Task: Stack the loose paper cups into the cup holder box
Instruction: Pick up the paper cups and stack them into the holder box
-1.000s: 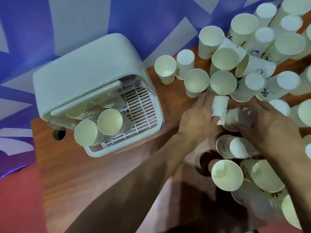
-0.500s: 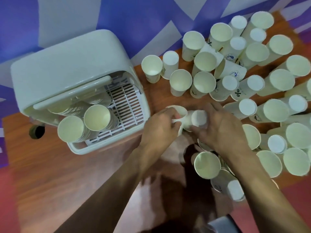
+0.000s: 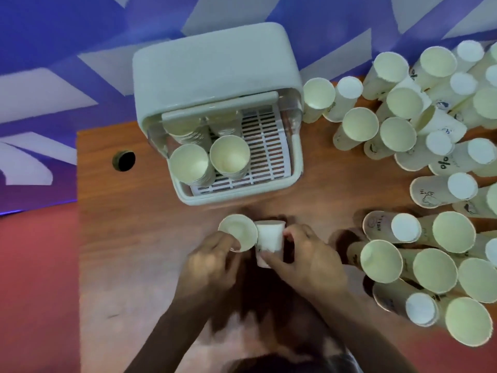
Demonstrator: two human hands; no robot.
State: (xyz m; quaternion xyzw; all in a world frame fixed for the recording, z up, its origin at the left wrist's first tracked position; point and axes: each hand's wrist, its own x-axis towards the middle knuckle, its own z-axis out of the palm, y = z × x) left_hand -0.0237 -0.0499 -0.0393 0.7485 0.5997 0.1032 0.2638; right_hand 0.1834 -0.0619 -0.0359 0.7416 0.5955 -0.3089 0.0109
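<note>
Two cups in hand, one apiece, held low over the table [image 3: 129, 251] in front of the cup holder box [image 3: 215, 68].

Item 1. Left hand [image 3: 209, 267]: fingers curled round a mouth-up cup [image 3: 238, 232], whose open rim faces the camera.

Item 2. Right hand [image 3: 306, 258]: thumb and fingertips pinch a side-on cup [image 3: 269, 235] by its wall. This cup touches the rim of the mouth-up cup.

Item 3. Cup holder box: its open front faces the person and a slatted tray [image 3: 266, 157] shows inside. Two front stacks [image 3: 189, 164] of nested cups lean on the left half of the tray, mouths toward the person.

Item 4. Loose cups [image 3: 360, 127]: many, crowded on the right of the table, some mouth up, some base up.

Governing relation: the box lies straight ahead of both hands, with a strip of bare table between. The long axis of the stacks runs away from the hands and back into the box. The stacks sit left of centre, so the left hand is likely the nearer. A cup would probably need to go in base first along that axis.

Not determinable:
- which end of the side-on cup is uppermost, since fingers cover its lower part;
- whether either held cup rests on the table;
- the cup count per stack;
- what stands further back under the lid.

Several loose cups are cut off at the right edge. The hands are slightly blurred.
</note>
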